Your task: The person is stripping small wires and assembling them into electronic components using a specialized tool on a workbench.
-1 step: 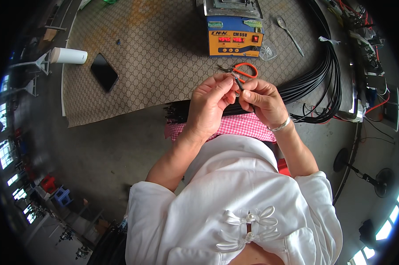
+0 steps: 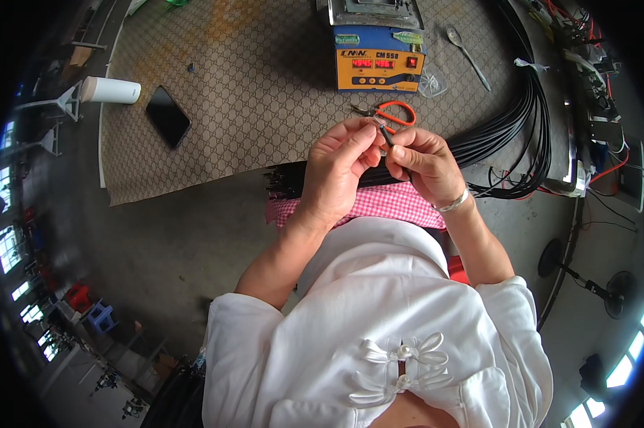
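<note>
My right hand (image 2: 425, 158) is closed round a black cable (image 2: 387, 138), its thumb and fingers pinching it just below the end. The cable's tip points up and slightly left. Beside that tip, my left hand (image 2: 341, 162) is closed, thumb pressed to its fingertips; what they pinch is too small to make out. Just beyond the fingers lie cutting pliers (image 2: 397, 113) with orange-red handles, partly hidden by my hands. A thick bundle of black cables (image 2: 504, 132) curves along the table's right side, and its cut ends (image 2: 285, 181) show left of my left wrist.
A blue and orange soldering pot (image 2: 377, 64) with a lit display stands at the far side of the patterned tabletop (image 2: 265, 93). Right of it are a small clear plastic bag (image 2: 432, 83) and a spoon (image 2: 469, 58). A phone (image 2: 169, 117) and a white tumbler (image 2: 111, 90) are at left.
</note>
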Tool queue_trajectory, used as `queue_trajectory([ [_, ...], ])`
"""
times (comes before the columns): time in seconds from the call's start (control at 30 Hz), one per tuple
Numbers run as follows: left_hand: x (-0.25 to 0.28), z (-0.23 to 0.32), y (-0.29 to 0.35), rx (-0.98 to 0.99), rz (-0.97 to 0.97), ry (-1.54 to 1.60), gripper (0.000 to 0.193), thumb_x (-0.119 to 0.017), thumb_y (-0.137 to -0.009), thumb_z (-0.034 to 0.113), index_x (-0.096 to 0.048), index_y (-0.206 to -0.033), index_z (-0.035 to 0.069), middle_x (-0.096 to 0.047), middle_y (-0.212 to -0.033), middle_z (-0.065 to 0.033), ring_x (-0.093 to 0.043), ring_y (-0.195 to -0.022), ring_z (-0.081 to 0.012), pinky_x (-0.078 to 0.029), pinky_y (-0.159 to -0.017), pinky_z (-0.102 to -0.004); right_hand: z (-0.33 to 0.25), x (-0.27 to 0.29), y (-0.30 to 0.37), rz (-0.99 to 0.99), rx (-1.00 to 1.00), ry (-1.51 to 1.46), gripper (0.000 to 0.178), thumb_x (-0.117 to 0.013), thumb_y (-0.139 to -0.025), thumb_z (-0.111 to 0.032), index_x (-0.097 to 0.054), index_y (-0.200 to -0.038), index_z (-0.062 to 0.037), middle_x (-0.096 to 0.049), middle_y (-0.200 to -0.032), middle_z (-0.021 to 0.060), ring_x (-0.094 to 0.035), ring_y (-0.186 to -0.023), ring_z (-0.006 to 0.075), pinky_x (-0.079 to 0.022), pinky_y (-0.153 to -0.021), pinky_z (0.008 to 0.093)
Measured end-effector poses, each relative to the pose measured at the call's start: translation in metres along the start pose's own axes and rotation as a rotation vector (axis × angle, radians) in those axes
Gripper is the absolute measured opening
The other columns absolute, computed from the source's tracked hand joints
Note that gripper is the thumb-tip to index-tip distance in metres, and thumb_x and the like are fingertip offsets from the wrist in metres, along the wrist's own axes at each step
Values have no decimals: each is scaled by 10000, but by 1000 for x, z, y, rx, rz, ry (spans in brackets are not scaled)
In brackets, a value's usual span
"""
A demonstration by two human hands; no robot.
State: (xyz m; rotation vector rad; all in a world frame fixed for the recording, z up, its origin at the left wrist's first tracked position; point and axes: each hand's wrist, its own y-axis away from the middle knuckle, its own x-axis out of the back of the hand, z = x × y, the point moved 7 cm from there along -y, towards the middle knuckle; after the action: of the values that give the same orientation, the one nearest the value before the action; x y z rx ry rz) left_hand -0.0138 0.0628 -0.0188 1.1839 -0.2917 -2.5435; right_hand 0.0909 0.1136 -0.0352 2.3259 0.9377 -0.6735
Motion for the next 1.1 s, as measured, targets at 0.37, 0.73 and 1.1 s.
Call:
queue_trajectory([
  [0.37, -2, 8, -2, -17, -30, -73, 124, -545, -835, 105, -591, -873, -4, -569, -705, -33, -503, -615, -89, -424, -590, -212, -3, -4, 4, -32, -19, 50, 106, -617, -799, -92, -597, -850, -1, -541, -658, 32, -462, -542, 94, -353, -475, 203],
  [0.73, 3, 13, -10, 154, -55, -216, 110, -537, -831, 93, -591, -865, 4, -576, -709, -27, -528, -616, -83, -433, -567, -203, -11, 3, 5, -73, -82, 153, 172, -600, -823, -152, -588, -868, 13, -509, -634, 12, -405, -510, 65, -326, -463, 179],
  [1.1, -1, 11, -4, 78, -123, -199, 134, -538, -828, 69, -594, -920, -10, -609, -769, -57, -575, -690, -105, -483, -667, -232, -7, 3, 5, -70, -56, 118, 159, -598, -824, -141, -590, -884, 5, -529, -678, 17, -425, -540, 71, -340, -480, 183],
])
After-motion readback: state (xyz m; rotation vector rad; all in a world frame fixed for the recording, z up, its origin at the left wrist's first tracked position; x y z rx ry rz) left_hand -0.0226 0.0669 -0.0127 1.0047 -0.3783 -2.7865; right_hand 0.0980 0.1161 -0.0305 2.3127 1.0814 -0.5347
